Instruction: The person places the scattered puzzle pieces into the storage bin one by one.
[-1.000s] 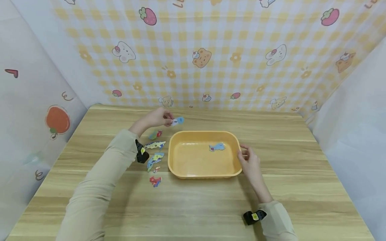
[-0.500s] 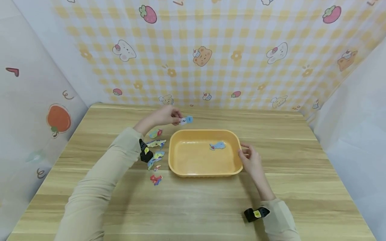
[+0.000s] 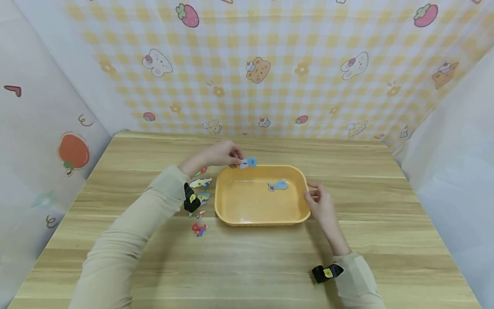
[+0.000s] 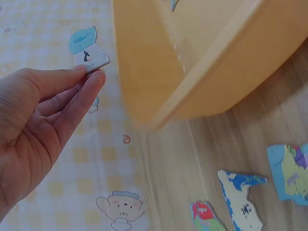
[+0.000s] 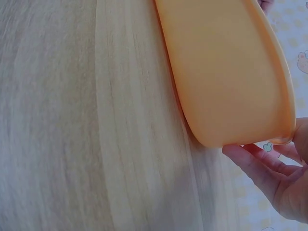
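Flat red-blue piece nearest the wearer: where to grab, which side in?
I'd pinch the flat, irregular red-blue piece across its middle, coming down from the near side. It lies flat on the light wooden table, so likely only its edges can be caught; a small flat reddish piece sits just beyond it and the rounded yellow tray stands farther off to its right.

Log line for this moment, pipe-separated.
left hand: pinches blue-and-white piece | right hand: holds yellow tray | in tray: blue piece

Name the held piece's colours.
The piece is turquoise, white and black, clearest in the left wrist view.
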Motion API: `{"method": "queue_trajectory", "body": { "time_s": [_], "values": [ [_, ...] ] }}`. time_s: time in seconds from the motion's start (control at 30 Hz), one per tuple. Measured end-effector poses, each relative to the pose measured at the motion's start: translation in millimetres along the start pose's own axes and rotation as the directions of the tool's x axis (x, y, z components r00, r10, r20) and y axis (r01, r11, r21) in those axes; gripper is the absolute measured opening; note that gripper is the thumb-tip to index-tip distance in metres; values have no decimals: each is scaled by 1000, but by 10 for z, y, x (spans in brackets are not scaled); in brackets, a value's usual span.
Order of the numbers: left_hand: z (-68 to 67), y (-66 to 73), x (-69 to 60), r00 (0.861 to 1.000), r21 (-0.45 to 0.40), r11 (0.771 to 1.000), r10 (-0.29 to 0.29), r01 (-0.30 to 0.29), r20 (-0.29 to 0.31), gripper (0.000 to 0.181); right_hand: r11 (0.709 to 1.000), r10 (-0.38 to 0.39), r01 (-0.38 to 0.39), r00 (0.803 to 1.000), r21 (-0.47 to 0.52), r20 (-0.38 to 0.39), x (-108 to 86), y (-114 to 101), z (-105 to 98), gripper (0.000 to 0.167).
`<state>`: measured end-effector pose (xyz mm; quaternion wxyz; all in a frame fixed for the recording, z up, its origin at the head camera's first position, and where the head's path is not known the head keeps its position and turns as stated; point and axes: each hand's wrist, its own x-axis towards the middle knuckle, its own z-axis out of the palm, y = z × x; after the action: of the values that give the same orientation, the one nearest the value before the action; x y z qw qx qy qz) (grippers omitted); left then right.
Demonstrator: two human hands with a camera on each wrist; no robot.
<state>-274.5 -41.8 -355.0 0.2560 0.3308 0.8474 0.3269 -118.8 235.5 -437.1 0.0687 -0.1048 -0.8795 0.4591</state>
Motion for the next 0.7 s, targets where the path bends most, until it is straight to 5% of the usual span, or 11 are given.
{"method": "queue_trajectory", "body": {
  "time_s": [0.7],
  "values": [
    [377, 118, 218, 991, 84, 995, -56, 46, 118, 10, 1000, -12, 12, 999, 2, -38, 12, 31, 23, 27]
  ]
}}
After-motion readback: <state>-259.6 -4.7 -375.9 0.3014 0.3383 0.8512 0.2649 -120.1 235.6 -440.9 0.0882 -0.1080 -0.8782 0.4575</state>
